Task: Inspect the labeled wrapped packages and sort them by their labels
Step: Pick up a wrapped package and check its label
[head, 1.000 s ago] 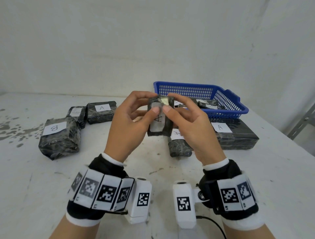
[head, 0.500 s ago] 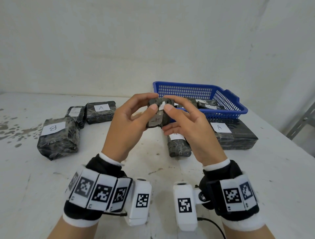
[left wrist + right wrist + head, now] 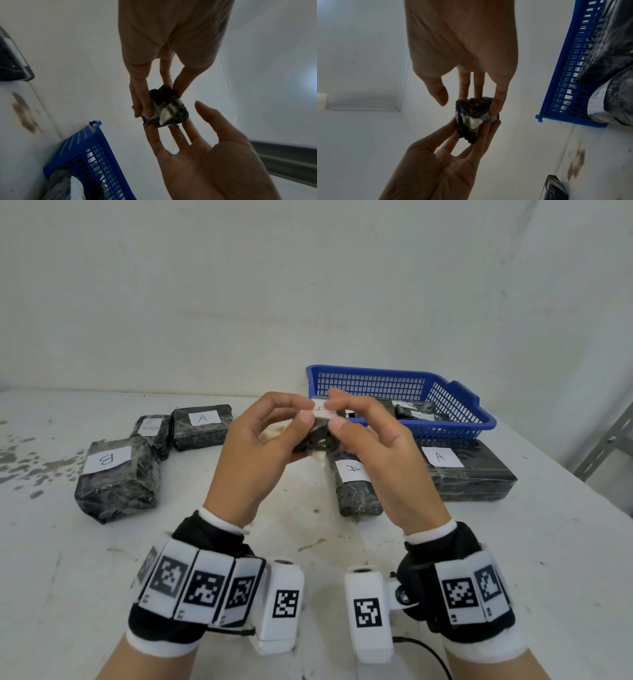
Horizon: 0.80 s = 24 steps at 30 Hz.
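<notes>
Above the table's middle I hold a small black wrapped package [image 3: 317, 436] between both hands. My left hand [image 3: 303, 417] pinches its left end with thumb and fingers. My right hand [image 3: 337, 416] pinches its right end. Its white label [image 3: 322, 413] lies along the top edge, mostly under my fingertips, and I cannot read the letter. The left wrist view shows the package [image 3: 169, 108] on my left hand's fingertips [image 3: 154, 129], thumb lifted beside it. In the right wrist view, fingers of both hands press on the package [image 3: 473, 119].
On the left lie a package marked B [image 3: 116, 474], a small one with an unclear label [image 3: 150, 429] and one marked A [image 3: 202, 426]. Two more A packages lie at the middle [image 3: 356, 484] and right [image 3: 469, 470]. A blue basket [image 3: 479, 419] behind holds several packages.
The package has been turned from upright, label facing me, to lying tipped with the label along its top edge. Both hands kept hold of it.
</notes>
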Each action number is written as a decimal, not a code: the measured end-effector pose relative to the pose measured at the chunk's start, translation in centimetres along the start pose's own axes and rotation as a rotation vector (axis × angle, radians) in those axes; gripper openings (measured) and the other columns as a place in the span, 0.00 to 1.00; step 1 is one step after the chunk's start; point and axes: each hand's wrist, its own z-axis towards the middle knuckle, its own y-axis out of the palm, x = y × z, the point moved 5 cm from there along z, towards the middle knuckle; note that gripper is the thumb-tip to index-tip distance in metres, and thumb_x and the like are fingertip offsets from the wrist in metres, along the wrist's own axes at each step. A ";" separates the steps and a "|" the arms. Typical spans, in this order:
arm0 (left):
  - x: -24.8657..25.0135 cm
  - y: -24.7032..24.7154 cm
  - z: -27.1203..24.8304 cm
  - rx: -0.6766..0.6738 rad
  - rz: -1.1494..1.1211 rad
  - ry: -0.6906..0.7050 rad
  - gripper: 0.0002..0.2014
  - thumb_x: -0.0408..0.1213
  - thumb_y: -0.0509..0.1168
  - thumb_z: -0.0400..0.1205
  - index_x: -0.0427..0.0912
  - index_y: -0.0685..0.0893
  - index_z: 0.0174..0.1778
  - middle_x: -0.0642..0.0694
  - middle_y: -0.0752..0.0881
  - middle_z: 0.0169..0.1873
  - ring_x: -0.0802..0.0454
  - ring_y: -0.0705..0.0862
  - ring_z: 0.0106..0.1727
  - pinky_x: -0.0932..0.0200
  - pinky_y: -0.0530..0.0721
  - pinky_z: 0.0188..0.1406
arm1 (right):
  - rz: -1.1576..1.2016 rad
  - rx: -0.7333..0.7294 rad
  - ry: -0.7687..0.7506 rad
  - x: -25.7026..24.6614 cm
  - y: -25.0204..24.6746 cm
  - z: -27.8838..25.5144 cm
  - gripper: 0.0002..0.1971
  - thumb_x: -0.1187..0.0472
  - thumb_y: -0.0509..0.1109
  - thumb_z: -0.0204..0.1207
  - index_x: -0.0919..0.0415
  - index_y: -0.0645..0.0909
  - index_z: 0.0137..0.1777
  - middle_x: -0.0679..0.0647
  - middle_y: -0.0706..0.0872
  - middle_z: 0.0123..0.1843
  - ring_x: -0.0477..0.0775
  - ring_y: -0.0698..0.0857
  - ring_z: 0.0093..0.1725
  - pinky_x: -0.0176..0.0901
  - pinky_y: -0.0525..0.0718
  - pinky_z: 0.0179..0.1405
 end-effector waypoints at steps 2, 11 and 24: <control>-0.2 -0.2 0.1 0.003 -0.016 -0.010 0.12 0.32 0.72 0.79 0.49 0.84 0.57 0.44 0.85 0.58 0.53 0.90 0.50 0.53 0.89 0.54 | 0.036 0.001 -0.005 -0.1 0.1 0.0 0.15 0.66 0.72 0.82 0.54 0.82 0.66 0.39 0.89 0.59 0.45 0.91 0.51 0.37 0.86 0.49; -0.3 0.0 0.2 -0.014 -0.056 -0.033 0.18 0.30 0.67 0.82 0.45 0.80 0.68 0.46 0.88 0.59 0.51 0.90 0.53 0.52 0.88 0.53 | 0.060 0.023 0.010 0.0 0.0 -0.1 0.34 0.69 0.72 0.81 0.48 0.66 0.83 0.47 0.81 0.74 0.41 0.91 0.51 0.33 0.86 0.50; -0.5 0.2 0.1 -0.047 0.005 0.010 0.22 0.31 0.69 0.81 0.51 0.79 0.70 0.50 0.88 0.58 0.47 0.89 0.52 0.52 0.87 0.45 | 0.055 0.049 0.031 0.7 -0.4 0.2 0.22 0.62 0.70 0.83 0.55 0.76 0.76 0.56 0.91 0.59 0.57 0.91 0.56 0.49 0.90 0.53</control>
